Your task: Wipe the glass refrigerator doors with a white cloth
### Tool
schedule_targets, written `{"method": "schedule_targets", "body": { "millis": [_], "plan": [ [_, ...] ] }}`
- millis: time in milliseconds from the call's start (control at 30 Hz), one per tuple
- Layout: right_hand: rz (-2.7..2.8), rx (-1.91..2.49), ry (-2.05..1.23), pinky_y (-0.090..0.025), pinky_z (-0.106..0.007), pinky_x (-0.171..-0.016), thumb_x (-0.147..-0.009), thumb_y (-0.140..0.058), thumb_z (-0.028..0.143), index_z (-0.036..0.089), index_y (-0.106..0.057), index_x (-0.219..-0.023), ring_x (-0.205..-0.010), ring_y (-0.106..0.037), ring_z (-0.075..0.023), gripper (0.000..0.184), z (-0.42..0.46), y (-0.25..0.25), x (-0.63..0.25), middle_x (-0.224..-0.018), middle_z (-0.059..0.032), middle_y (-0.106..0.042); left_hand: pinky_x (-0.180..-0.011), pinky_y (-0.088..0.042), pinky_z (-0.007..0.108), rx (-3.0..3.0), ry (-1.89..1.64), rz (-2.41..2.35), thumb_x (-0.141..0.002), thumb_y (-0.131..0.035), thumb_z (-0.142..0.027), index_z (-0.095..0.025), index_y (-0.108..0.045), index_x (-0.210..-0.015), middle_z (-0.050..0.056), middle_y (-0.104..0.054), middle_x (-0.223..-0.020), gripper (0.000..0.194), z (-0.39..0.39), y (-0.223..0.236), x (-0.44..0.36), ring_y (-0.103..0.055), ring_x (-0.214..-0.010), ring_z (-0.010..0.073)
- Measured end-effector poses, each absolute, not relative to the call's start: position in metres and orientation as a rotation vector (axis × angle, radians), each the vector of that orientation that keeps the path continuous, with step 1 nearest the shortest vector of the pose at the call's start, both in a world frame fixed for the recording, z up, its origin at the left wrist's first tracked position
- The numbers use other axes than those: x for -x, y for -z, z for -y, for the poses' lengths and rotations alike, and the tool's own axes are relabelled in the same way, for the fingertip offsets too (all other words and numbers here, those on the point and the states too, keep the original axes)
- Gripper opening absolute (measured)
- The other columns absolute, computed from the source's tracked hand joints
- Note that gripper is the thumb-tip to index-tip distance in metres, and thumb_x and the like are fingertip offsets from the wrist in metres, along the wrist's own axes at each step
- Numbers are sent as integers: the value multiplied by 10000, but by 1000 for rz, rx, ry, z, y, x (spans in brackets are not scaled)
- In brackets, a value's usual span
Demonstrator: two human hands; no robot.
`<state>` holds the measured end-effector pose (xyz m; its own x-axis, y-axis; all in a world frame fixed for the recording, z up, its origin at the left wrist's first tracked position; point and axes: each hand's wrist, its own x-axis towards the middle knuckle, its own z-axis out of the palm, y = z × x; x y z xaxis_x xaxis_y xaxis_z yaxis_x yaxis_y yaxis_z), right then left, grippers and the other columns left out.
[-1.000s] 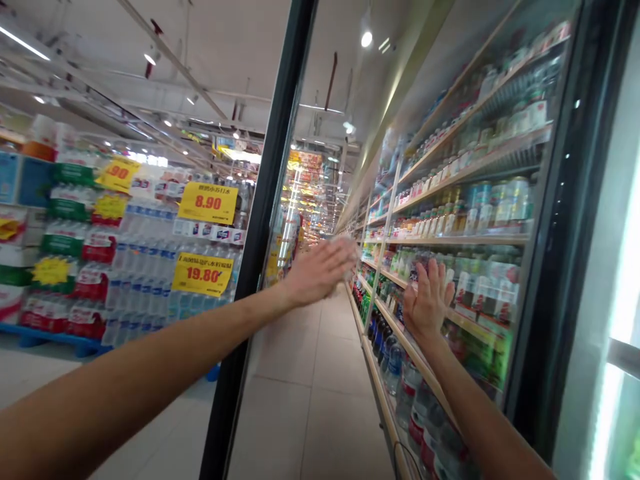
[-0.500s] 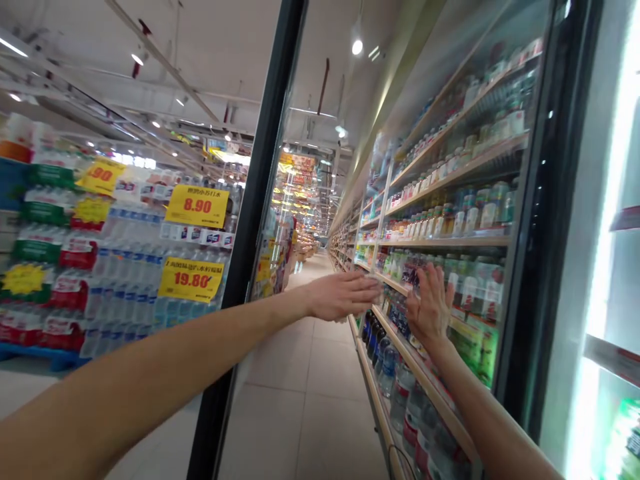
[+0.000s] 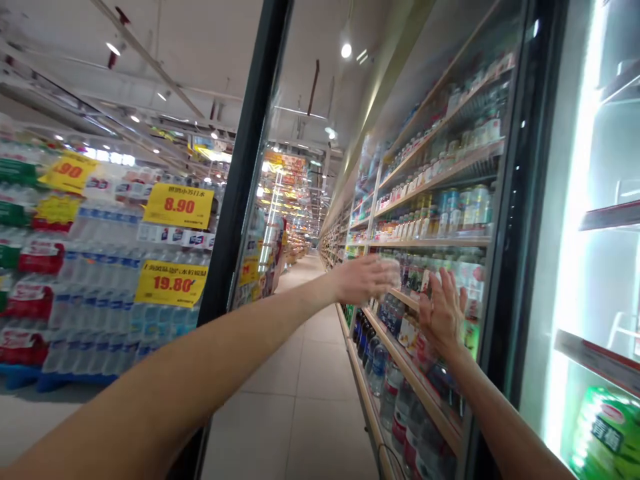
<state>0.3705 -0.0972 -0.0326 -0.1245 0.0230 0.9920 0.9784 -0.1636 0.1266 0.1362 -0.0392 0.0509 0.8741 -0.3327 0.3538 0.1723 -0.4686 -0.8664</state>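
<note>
A glass cooler door with a black frame (image 3: pixel 240 160) stands swung out in front of me, and I look through its pane. My left hand (image 3: pixel 367 279) is stretched flat against or close to the glass near its middle, smeared by motion. A pale blur lies at its fingertips; I cannot tell whether that is a thin wipe or a reflection. Just right of it, my right hand (image 3: pixel 444 313) is raised with its fingers extended and slightly apart, at or close to the pane. It holds nothing that I can see.
Shelves of bottles and jars (image 3: pixel 435 213) show in the pane. The lit cooler interior (image 3: pixel 617 280) on the right holds a green package (image 3: pixel 607 433). Stacked water bottles (image 3: pixel 100 267) with yellow price signs (image 3: pixel 179 205) stand left, on a blue pallet (image 3: pixel 75 380). Tiled floor (image 3: pixel 320 400) runs between.
My left hand has swept rightward across the pane, closer to my right hand. The view has turned slightly right, bringing more of the cooler interior and the green package into sight.
</note>
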Motion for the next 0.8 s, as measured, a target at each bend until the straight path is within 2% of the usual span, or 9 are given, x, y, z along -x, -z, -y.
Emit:
{"method": "schedule_targets", "body": {
  "millis": [133, 300, 367, 533, 733, 800],
  "plan": [
    [1200, 1288, 1418, -213, -503, -1045, -832, -383, 291, 198, -361, -1311, -1308, -290, -256, 489, 101, 34, -379, -1392, -129, -362, -1068, -203, 422, 1910, 1050, 293, -850, -415, -216, -152, -443, -1251, 82, -347, -1399, 407, 39, -72, -148, -242, -1317, 229],
    [1210, 1297, 1426, -208, -486, -1053, -830, -393, 272, 192, -347, -1319, -1306, -295, -235, 498, 104, 35, -386, -1379, -121, -384, -1068, -210, 387, 1915, 624, -204, -855, -407, -244, -187, -541, -1139, 49, -444, -1336, 319, 39, -42, -174, -316, -1283, 204],
    [1205, 1312, 1425, -209, -486, -1053, -830, -393, 272, 192, -345, -1319, -1308, -291, -233, 498, 106, 34, -391, -1376, -122, -388, -1072, -199, 393, 1892, 636, -223, -854, -405, -229, -187, -530, -1155, 54, -447, -1334, 329, 39, -42, -181, -331, -1274, 202],
    [1134, 1341, 1418, -214, -508, -1042, -829, -387, 288, 190, -336, -1328, -1301, -303, -250, 511, 112, 34, -408, -1377, -133, -382, -1064, -188, 459, 1876, 1041, 151, -860, -395, -215, -136, -495, -1196, 94, -421, -1348, 359, 42, -63, -193, -285, -1294, 253],
    [1113, 1373, 1414, -227, -502, -1033, -832, -398, 286, 180, -354, -1319, -1287, -328, -251, 500, 118, 40, -417, -1369, -138, -395, -1036, -270, 398, 1934, 701, -263, -840, -419, -206, -171, -580, -1083, 72, -492, -1288, 293, 46, -10, -223, -372, -1246, 209],
    [1113, 1378, 1416, -226, -503, -1032, -833, -393, 281, 180, -351, -1319, -1290, -322, -251, 499, 119, 41, -419, -1369, -140, -394, -1037, -273, 389, 1944, 606, -329, -828, -438, -206, -189, -600, -1046, 66, -522, -1255, 272, 48, -5, -230, -401, -1225, 200]
  ]
}}
